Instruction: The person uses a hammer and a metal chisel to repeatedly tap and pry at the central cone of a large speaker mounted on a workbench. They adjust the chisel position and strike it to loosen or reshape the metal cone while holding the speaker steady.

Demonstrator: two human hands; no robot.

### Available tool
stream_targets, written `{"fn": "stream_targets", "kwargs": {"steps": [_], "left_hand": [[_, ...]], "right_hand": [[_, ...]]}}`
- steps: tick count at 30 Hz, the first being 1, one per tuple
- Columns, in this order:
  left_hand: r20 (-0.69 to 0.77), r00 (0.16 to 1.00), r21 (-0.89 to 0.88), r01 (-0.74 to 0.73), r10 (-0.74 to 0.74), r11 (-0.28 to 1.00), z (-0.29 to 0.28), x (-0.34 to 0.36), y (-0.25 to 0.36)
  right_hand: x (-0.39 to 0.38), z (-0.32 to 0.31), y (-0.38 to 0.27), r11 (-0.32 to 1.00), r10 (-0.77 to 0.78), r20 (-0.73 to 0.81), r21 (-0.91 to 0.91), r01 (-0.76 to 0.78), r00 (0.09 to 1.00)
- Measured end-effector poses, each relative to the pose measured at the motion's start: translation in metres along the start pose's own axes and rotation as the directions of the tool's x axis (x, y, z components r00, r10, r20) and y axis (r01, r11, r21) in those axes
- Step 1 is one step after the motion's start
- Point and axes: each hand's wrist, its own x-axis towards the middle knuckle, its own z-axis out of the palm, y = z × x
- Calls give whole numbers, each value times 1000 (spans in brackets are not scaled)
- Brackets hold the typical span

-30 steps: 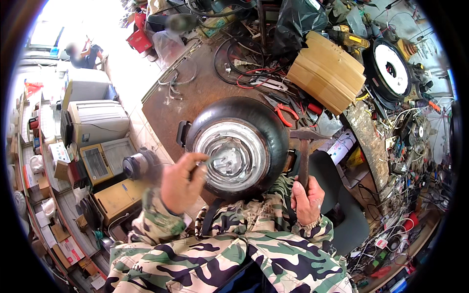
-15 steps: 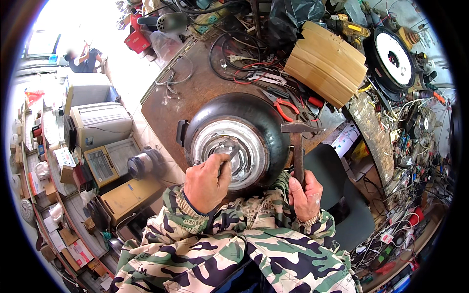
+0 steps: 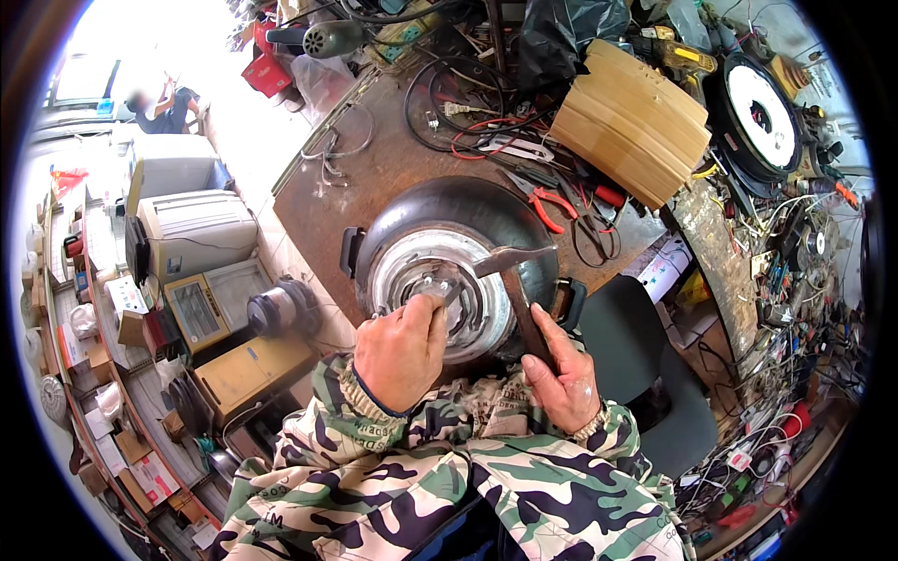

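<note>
A round black pot (image 3: 435, 206) with side handles lies on the worn workbench (image 3: 327, 206), its ringed metal underside (image 3: 393, 266) facing up. My left hand (image 3: 400, 353) is closed round a short metal tool (image 3: 453, 295), whose far end rests at the middle of that underside, partly hidden by the fingers. My right hand (image 3: 561, 374) grips the dark handle of a hammer (image 3: 519, 304), with the hammer head over the right part of the pot base, just right of the metal tool.
Orange-handled pliers (image 3: 550, 206), cables (image 3: 430, 140) and cardboard (image 3: 627, 122) lie beyond the pot. A dark chair (image 3: 636, 374) stands at right, beside heaped parts (image 3: 786, 299). Appliances (image 3: 187, 234) and shelves (image 3: 112, 393) fill the left. A person (image 3: 164, 110) sits far back.
My left hand has moved right and onto the pot's base with the tool. The hammer has swung leftward from beside the pot to over its underside, my right hand following.
</note>
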Motion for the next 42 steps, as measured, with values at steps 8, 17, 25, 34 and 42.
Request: {"fn": "stream_targets", "kwargs": {"steps": [8, 17, 25, 34, 42], "left_hand": [[0, 1000, 11, -12, 12, 1000, 0, 0, 1], [11, 1000, 17, 19, -19, 1000, -4, -8, -6], [-30, 1000, -52, -4, 2, 999, -14, -23, -10], [-20, 999, -127, -46, 44, 991, 4, -19, -12], [1, 999, -49, -32, 32, 998, 7, -17, -13]], "right_hand": [[12, -19, 0, 988, 37, 122, 142, -54, 992], [8, -22, -6, 975, -62, -142, 202, 90, 988], [-11, -29, -4, 929, 56, -283, 367, 54, 957], [-19, -6, 9, 933, 80, -199, 361, -3, 977], [-26, 5, 24, 971, 40, -57, 236, -26, 998]]}}
